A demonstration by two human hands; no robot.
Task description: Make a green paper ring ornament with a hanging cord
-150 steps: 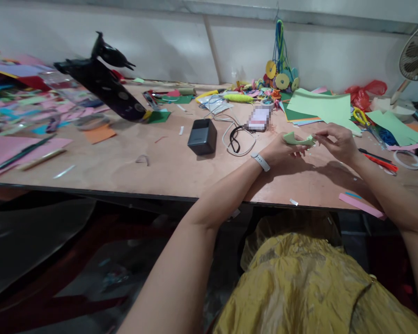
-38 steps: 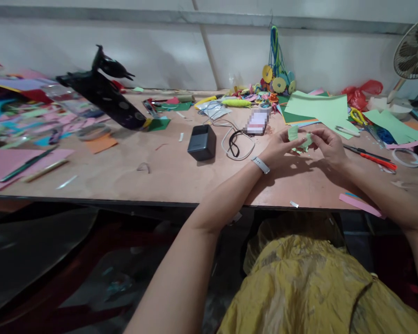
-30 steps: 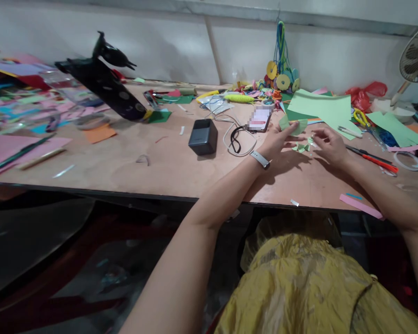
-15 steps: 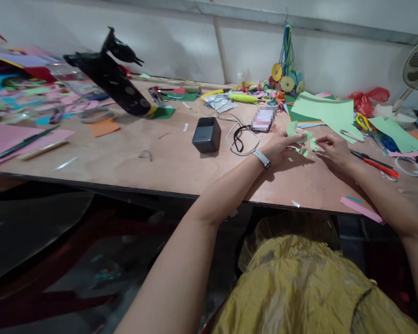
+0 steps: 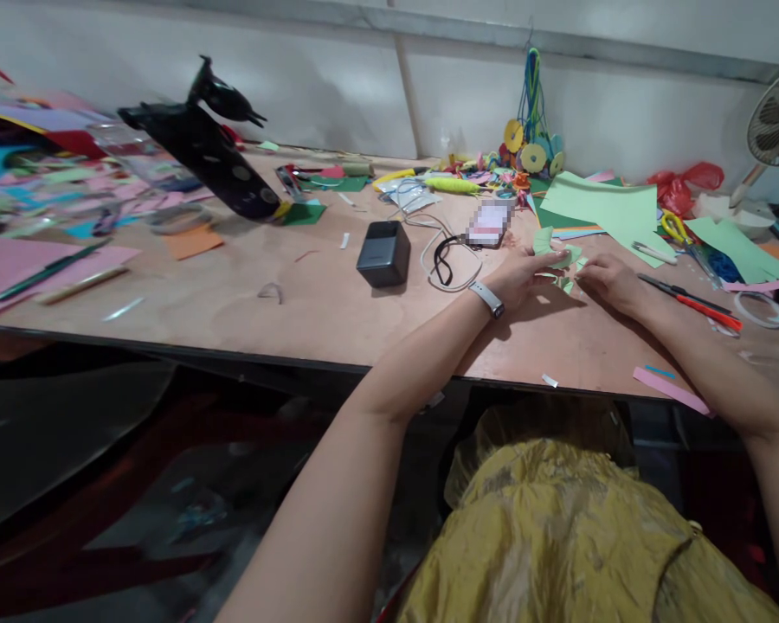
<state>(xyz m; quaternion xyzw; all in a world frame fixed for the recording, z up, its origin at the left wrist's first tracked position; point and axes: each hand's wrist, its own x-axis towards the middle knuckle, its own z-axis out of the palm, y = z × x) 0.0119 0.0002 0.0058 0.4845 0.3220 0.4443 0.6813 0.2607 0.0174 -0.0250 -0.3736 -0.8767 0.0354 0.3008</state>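
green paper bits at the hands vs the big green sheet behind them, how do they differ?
The green paper pieces are small, irregular cut scraps; the large green sheet is broad with straight edges. The pieces lie bunched between the left hand and right hand, touched by the fingers; the sheet lies apart from both hands, farther back on the table, over other coloured paper. Both are the same light green.

Paper-craft workshop, set up at a long plywood table (image 5: 312, 303) against a bare white wall. Strewn with coloured paper sheets (image 5: 607, 206), offcuts, scissors (image 5: 673, 227) and finished paper ornaments (image 5: 531, 151) hung at the back.
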